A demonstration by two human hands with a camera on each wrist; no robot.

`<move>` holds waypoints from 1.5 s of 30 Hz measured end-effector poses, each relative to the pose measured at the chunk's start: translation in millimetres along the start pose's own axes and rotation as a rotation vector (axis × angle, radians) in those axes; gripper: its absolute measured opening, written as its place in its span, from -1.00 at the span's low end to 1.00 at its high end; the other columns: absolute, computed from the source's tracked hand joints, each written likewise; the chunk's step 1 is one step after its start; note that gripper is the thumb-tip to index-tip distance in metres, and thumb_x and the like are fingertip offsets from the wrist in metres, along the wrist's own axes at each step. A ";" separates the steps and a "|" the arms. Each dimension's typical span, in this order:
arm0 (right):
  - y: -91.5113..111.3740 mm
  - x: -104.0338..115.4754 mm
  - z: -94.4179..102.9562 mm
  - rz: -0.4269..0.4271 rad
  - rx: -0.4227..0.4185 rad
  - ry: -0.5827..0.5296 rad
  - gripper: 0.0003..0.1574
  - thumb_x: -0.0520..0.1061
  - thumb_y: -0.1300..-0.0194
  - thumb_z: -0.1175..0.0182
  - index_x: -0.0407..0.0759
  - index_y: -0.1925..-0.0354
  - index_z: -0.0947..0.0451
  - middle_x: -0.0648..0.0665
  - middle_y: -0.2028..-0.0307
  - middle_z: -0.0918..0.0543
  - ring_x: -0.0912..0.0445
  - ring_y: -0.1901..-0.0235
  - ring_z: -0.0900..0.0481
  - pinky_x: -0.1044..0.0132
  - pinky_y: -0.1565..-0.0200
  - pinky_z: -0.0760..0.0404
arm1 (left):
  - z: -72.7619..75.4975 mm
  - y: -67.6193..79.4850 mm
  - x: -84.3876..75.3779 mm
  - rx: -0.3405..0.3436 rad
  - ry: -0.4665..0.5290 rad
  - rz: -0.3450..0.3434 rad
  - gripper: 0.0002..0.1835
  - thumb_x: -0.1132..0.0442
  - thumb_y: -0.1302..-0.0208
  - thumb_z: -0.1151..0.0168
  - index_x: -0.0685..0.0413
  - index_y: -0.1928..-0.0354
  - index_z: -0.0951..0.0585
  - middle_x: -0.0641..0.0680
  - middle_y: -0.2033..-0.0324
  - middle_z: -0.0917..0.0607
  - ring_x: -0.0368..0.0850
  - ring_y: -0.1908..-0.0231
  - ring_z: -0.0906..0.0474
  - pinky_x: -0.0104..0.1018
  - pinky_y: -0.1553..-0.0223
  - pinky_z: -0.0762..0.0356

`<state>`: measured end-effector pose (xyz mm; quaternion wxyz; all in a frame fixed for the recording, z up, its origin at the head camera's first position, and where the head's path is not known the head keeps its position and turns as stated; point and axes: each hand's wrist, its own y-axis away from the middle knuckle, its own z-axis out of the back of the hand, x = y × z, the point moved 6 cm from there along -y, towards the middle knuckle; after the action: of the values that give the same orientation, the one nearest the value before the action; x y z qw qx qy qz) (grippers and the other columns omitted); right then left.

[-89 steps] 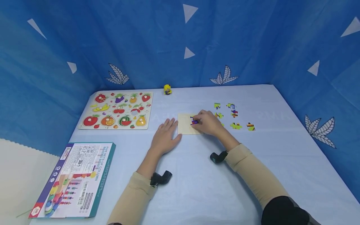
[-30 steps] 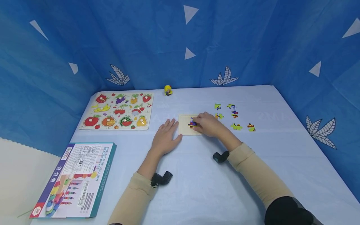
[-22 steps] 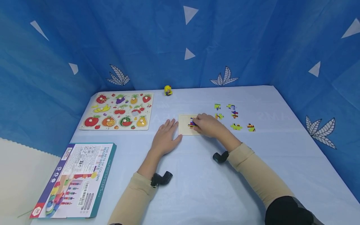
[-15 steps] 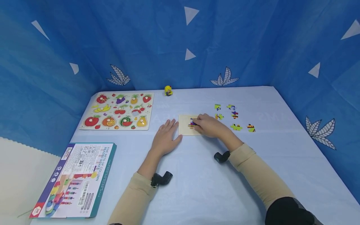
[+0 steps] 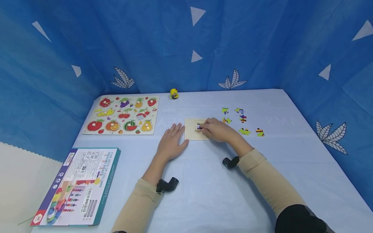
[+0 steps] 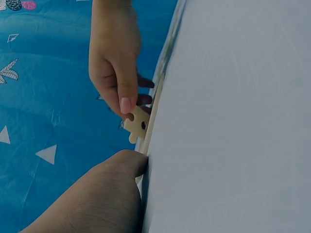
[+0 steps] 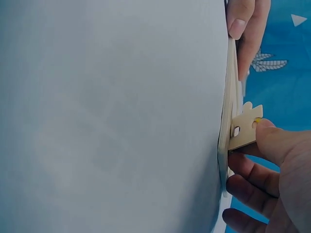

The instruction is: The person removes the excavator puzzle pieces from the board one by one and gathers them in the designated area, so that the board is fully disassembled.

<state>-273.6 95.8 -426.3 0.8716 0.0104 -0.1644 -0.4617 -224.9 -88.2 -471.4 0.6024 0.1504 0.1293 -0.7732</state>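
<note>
Thumb and fingers of my right hand (image 5: 217, 130) pinch a jigsaw puzzle piece (image 5: 198, 126) over a pale wooden puzzle board (image 5: 190, 133). Both wrist views show the puzzle piece (image 7: 247, 127) tilted up on edge, its bare wood back turned to the cameras and its lower edge close at the board. My left hand (image 5: 171, 141) lies flat with fingers extended, thumb and fingertips at the board's left edge. In the left wrist view, its thumb (image 6: 131, 160) is right at the board's edge. The right fingers hide the board's right part.
Several loose puzzle pieces (image 5: 244, 131) lie right of the board. A fruit knob puzzle (image 5: 120, 121) is at the back left, with a small yellow figure (image 5: 174, 94) beside it. The bead toy box (image 5: 77, 187) occupies the front left. Blue cloth (image 5: 163, 45) hangs behind.
The right hand has kept over the board, shifting the piece slightly left and tilting it, so less of its printed face shows now. The left hand has stayed in place.
</note>
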 end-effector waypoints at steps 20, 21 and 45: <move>7.0 2.4 2.8 0.037 -0.075 -0.040 -0.66 0.10 -0.44 -0.16 0.09 -0.06 -0.70 -0.04 -0.01 -0.68 0.06 -0.07 -0.59 0.08 -0.20 -0.59 | 0.6 -0.4 -0.2 -0.003 -0.004 0.002 -0.24 -0.26 -0.40 0.07 -0.11 -0.54 -0.17 -0.04 -0.56 -0.09 -0.06 -0.58 0.13 -0.05 -0.57 0.11; 7.4 3.3 2.5 0.040 -0.074 -0.037 -0.65 0.11 -0.44 -0.15 0.10 -0.07 -0.69 -0.04 -0.02 -0.68 0.06 -0.07 -0.59 0.08 -0.20 -0.58 | 0.5 -0.5 -0.1 -0.004 -0.004 0.002 -0.24 -0.26 -0.40 0.07 -0.11 -0.54 -0.17 -0.04 -0.56 -0.09 -0.06 -0.58 0.13 -0.05 -0.57 0.11; 4.9 10.9 5.5 0.056 -0.116 -0.030 -0.70 0.08 -0.47 -0.12 0.05 0.04 -0.73 0.01 0.09 -0.70 0.09 0.02 -0.60 0.13 -0.10 -0.61 | 0.4 0.2 -1.3 -0.009 0.008 0.006 -0.25 -0.25 -0.40 0.05 -0.12 -0.54 -0.19 -0.05 -0.56 -0.10 -0.07 -0.58 0.13 -0.05 -0.57 0.11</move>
<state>-265.7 90.5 -417.3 0.8807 -0.0517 -0.1503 -0.4462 -224.5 -87.3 -470.5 0.6047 0.1510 0.1345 -0.7704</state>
